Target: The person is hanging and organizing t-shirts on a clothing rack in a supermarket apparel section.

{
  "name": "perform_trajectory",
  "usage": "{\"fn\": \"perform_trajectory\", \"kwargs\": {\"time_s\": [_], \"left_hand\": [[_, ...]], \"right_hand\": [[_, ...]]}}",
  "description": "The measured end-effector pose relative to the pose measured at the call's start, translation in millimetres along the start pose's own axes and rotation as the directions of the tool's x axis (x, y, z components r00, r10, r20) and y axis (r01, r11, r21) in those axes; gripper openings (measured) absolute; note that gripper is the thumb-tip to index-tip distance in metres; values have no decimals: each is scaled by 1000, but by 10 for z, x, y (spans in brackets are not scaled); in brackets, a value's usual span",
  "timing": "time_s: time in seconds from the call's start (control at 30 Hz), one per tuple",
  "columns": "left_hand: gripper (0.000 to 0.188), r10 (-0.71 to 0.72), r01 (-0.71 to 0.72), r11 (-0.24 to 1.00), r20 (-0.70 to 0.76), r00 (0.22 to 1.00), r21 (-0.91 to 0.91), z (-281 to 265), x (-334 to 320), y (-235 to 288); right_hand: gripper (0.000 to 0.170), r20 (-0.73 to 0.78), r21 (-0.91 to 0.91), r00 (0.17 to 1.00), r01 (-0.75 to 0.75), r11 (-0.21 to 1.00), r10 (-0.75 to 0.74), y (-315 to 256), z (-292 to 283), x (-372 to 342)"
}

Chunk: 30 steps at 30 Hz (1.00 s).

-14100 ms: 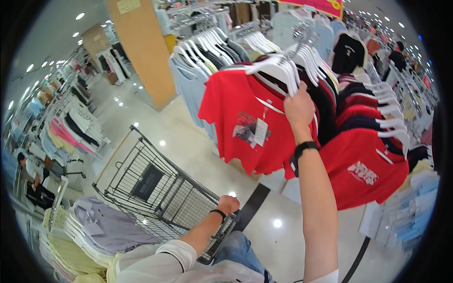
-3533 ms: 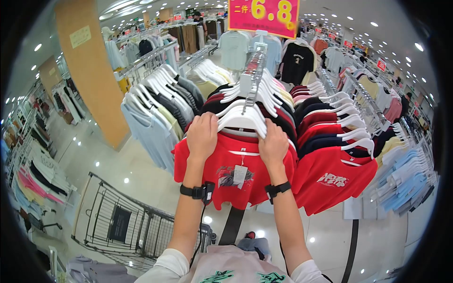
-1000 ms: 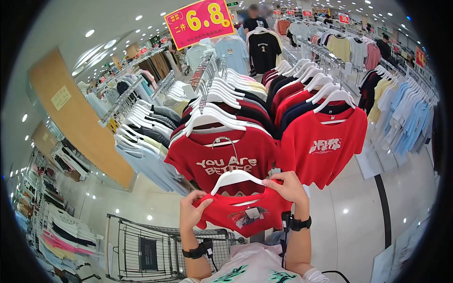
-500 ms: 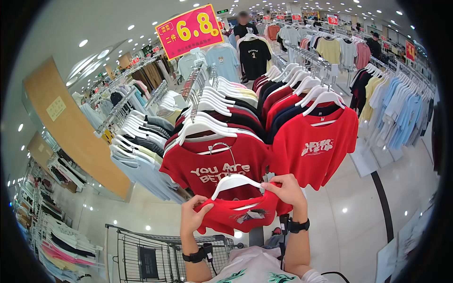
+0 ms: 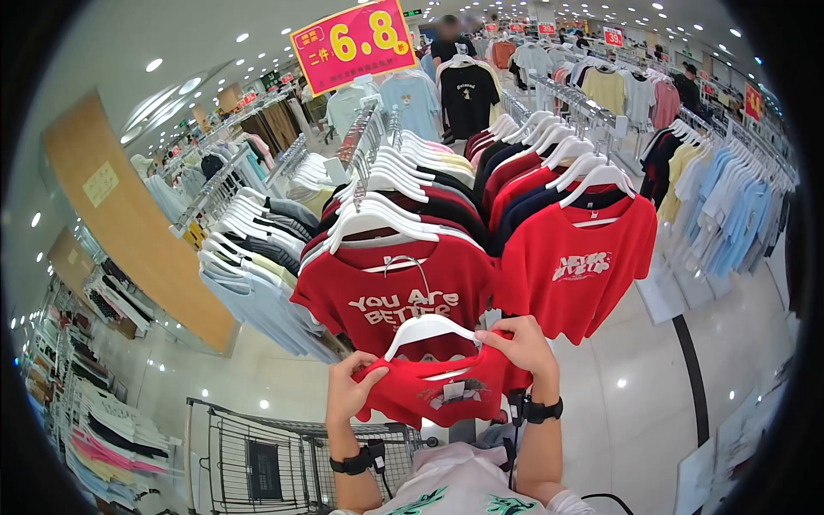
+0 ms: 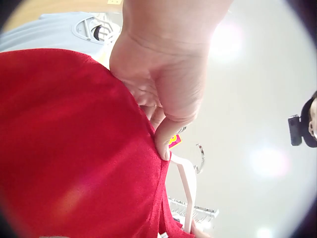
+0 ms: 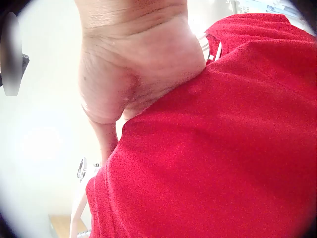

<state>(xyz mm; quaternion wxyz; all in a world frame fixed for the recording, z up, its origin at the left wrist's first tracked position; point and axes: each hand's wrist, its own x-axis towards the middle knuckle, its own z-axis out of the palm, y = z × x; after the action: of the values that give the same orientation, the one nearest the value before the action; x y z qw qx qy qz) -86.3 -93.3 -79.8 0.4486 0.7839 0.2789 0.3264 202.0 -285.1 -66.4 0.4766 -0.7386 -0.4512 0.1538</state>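
Note:
A red T-shirt [image 5: 463,396] with a dark print and a tag hangs on a white hanger [image 5: 429,329], held off the rack in front of the person's body. My left hand [image 5: 348,390] pinches one shoulder of the shirt, thumb in front. My right hand [image 5: 528,350] pinches the other shoulder near the hanger's end. In the left wrist view, the thumb [image 6: 166,141] presses the red cloth beside the hanger arm. The right wrist view shows the right hand [image 7: 138,74] at the shirt's shoulder, its fingertips mostly hidden by cloth.
Just beyond, a dark red T-shirt [image 5: 378,279] with white lettering fronts a rack. Another red T-shirt [image 5: 584,266] hangs to its right. A wire shopping cart [image 5: 223,463] stands at lower left, near an orange-tan pillar [image 5: 129,215]. A pink price sign [image 5: 352,47] tops the rack.
Earlier my left hand was on the cart and my right at the racked hanger. Both hands then took the red T-shirt off the rack; over the last second it stays nearly still.

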Motion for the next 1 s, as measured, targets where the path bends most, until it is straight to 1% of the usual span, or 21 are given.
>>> {"fn": "perform_trajectory", "kwargs": {"time_s": [0.1, 0.17, 0.3, 0.37, 0.47, 0.5, 0.57, 0.63, 0.67, 0.73, 0.83, 0.9, 1.0], "left_hand": [[18, -7, 7, 1000, 1, 1000, -19, -21, 3, -24], [18, -22, 22, 999, -3, 1000, -25, -57, -44, -46], [18, -26, 26, 999, -24, 999, -21, -101, -37, -55], [18, -39, 39, 999, -18, 999, -10, -120, -28, -61], [19, -44, 44, 999, -14, 999, -12, -125, -50, -73], [20, -37, 37, 999, -24, 999, -21, -112, -53, -102], [21, -29, 28, 999, -42, 999, -31, -99, -39, -137], [16, -49, 49, 999, 4, 999, -10, -112, -58, -174], [16, -57, 57, 998, 0, 998, -6, -120, -75, -202], [22, -25, 25, 1000, -17, 1000, 5, -132, -76, -227], [23, -44, 44, 999, -31, 999, 3, -171, -95, -168], [23, -42, 42, 999, -42, 998, 4, -195, -88, -167], [23, -34, 35, 999, -41, 999, 23, -213, -111, -208]], "right_hand": [[42, 9, 48, 1000, 19, 999, -19, 2, 42, -2], [40, 12, 6, 1000, 19, 1000, -20, 16, 68, 37], [37, 46, 13, 999, 1, 1000, -1, -61, 121, 47], [32, -8, 117, 998, 59, 991, -59, 6, 190, 43], [28, 19, 158, 995, 89, 983, -93, 74, 195, 102], [26, -6, 162, 995, 100, 982, -101, 13, 192, 91], [26, 6, 147, 994, 109, 983, -111, 21, 193, 88], [27, 21, 143, 993, 110, 984, -114, 48, 208, 107], [27, 22, 141, 994, 104, 984, -108, 78, 223, 118], [27, 30, 143, 994, 99, 985, -104, 95, 264, 124], [28, 42, 151, 991, 122, 981, -130, 58, 297, 161], [29, 27, 144, 994, 104, 984, -108, 52, 332, 163], [30, 34, 137, 989, 138, 981, -144, 34, 339, 201]]}}
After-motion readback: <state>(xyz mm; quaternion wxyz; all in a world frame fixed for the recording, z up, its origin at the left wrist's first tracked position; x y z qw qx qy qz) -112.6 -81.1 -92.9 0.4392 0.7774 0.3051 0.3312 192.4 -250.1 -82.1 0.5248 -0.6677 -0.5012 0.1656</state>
